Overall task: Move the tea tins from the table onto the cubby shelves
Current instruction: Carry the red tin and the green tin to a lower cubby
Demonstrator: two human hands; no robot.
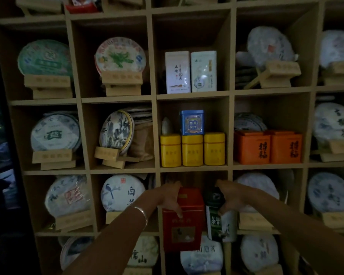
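Observation:
My left hand (170,197) grips the top left of a red square tea tin (184,223), held in front of the middle cubby of the third row. Beside it on the right, my right hand (227,195) grips a green and white tea tin (219,225) from its top right. Both tins are upright and side by side at the cubby's mouth; I cannot tell whether they rest on the shelf board. The wooden cubby shelf (155,100) fills the view. A silver bangle (142,213) circles my left wrist.
The cubby above holds three yellow tins (192,150) with a blue tin (192,123) on top. Higher up stand two white tins (190,72). Two orange boxes (267,146) sit to the right. Round wrapped tea cakes on wooden stands (120,56) fill most of the other cubbies.

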